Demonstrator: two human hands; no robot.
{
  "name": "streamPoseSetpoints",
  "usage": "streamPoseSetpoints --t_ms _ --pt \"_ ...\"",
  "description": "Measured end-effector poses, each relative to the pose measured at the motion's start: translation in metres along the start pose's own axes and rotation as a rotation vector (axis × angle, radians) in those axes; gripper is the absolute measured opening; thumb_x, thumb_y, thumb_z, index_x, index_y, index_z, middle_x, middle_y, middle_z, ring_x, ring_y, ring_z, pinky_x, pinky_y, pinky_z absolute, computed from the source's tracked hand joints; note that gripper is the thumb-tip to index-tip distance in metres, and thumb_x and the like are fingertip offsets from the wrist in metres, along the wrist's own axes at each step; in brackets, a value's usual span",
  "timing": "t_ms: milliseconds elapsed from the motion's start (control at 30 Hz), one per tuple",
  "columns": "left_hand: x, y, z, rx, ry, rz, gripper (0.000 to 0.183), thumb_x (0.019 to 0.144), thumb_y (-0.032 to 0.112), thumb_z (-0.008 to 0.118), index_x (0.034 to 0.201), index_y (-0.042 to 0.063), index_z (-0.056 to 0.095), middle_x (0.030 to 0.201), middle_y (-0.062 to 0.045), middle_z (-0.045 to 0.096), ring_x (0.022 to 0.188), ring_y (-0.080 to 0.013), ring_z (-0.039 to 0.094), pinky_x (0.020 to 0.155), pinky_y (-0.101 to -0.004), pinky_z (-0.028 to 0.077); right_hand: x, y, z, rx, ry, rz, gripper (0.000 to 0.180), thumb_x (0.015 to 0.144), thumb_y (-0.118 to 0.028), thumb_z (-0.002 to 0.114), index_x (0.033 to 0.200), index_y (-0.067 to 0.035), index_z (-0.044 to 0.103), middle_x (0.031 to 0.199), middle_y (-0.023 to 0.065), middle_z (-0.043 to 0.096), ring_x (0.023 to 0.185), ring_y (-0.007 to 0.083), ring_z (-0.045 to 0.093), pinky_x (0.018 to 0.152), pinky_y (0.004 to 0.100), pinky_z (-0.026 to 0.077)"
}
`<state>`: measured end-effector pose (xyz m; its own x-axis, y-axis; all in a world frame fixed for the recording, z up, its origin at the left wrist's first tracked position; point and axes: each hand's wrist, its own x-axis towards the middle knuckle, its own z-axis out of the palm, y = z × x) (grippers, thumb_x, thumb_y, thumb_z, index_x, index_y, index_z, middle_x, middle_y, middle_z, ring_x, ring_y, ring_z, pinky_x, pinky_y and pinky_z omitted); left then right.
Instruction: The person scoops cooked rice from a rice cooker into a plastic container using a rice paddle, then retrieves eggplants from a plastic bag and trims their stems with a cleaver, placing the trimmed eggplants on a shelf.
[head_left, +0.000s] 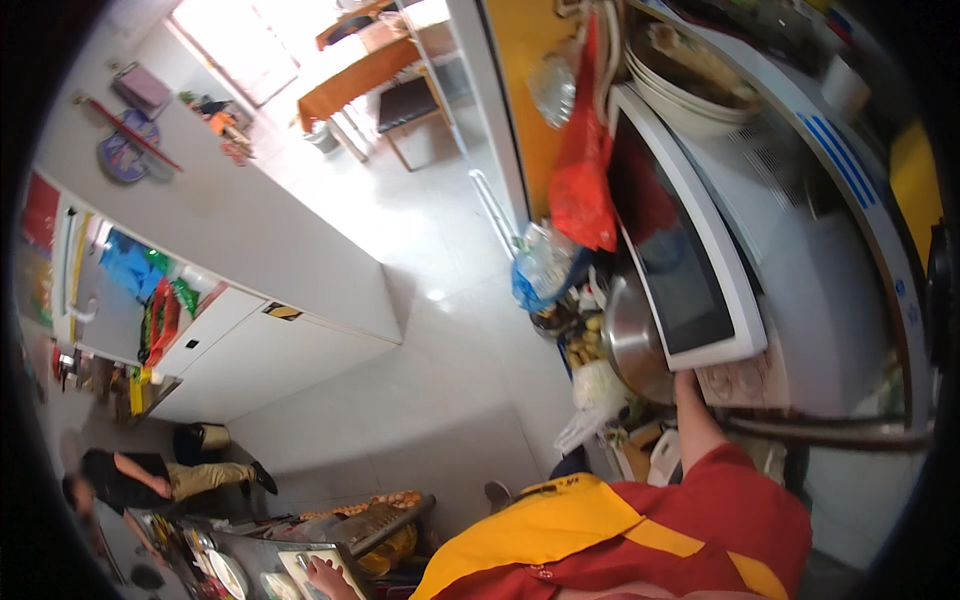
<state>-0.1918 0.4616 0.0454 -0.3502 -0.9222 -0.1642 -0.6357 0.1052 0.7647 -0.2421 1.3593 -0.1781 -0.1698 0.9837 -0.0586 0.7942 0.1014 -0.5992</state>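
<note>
My right forearm (696, 420) reaches forward from a red sleeve to the near corner of a white microwave oven (739, 300). The right hand's fingers are hidden behind that corner, beside a stainless-steel bowl (634, 341). My left hand (328, 577) is at the bottom left, above a pale cutting board (294, 564). A small metallic object (303, 559) shows at its fingertips; whether it is gripped cannot be made out. The yellow apron (525, 532) over my red shirt fills the bottom.
A person (135, 476) in a dark top stands at the far left counter. Potatoes (583, 346) and bagged goods lie below the microwave. A red plastic bag (585, 187) hangs beside it; stacked bowls (694, 97) sit on top. Eggs (396, 499) rest on a rack.
</note>
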Motion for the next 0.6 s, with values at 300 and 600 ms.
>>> streamPoseSetpoints --t_ms 300,600 --pt "0.053 -0.005 0.03 0.002 -0.124 0.024 0.04 0.094 0.034 0.057 0.12 0.004 0.054 0.104 -0.01 0.061 0.092 -0.0235 0.063 0.06 -0.0367 0.05 -0.098 -0.044 -0.006 0.044 0.163 -0.134 0.031 0.084 -0.028 0.063 0.102 -0.003 0.057 0.1 0.0254 0.064 0.097 0.0467 0.06 0.082 0.0528 0.049" --pt "0.081 0.107 0.125 -0.188 -0.601 0.308 0.042 0.096 0.028 0.058 0.126 -0.001 0.053 0.117 -0.013 0.061 0.104 -0.0259 0.064 0.083 -0.0394 0.053 -0.266 -0.098 -0.088 -0.105 -0.147 -0.068 0.04 0.082 -0.033 0.064 0.105 -0.003 0.055 0.107 0.023 0.064 0.1 0.0425 0.061 0.085 0.0509 0.049"
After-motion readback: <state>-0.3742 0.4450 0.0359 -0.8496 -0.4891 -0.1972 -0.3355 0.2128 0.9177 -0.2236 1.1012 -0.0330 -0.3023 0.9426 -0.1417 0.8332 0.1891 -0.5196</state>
